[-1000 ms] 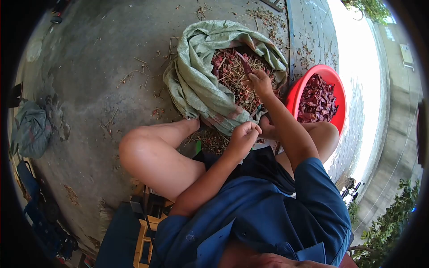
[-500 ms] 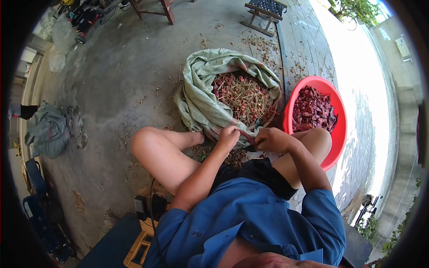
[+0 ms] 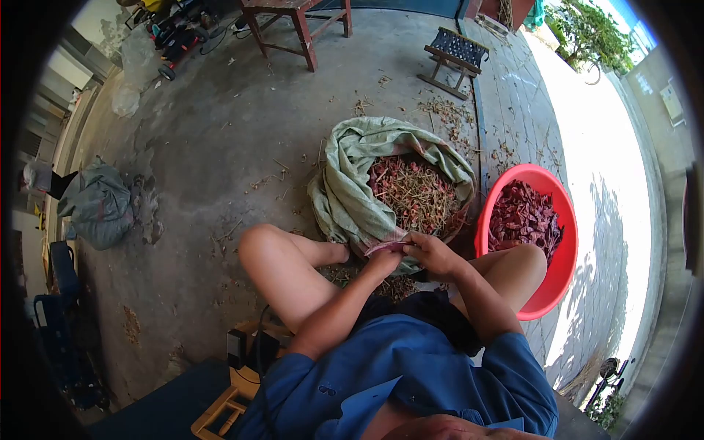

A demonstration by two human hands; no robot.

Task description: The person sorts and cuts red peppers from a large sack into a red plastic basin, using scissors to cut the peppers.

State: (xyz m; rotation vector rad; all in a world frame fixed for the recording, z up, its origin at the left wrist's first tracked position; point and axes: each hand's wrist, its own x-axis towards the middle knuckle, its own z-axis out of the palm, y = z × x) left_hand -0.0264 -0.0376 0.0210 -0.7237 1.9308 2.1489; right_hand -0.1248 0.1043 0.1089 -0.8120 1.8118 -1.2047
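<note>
My left hand (image 3: 384, 262) and my right hand (image 3: 434, 257) meet close together over the near rim of a green woven sack (image 3: 339, 187). Between them is a long, dark red dried chili pepper (image 3: 384, 246). The fingers of my left hand are closed around its middle, and my right fingers pinch its right end. Inside the rolled-down sack lies a heap of dry stems and red chili scraps (image 3: 416, 194). To the right, a red plastic basin (image 3: 567, 220) holds a pile of dark red dried chilies (image 3: 524, 220).
Bits of stem litter the concrete floor around the sack. A folding stool (image 3: 453, 59) and a red wooden stool (image 3: 290, 15) stand beyond it. A stuffed grey-green bag (image 3: 97, 205) sits at the far left. My bent knees flank the sack, the right one against the basin.
My hands have come closer together, and the chili now points left over my left hand instead of stretching between both hands. The whole view has shifted, showing more of the floor beyond.
</note>
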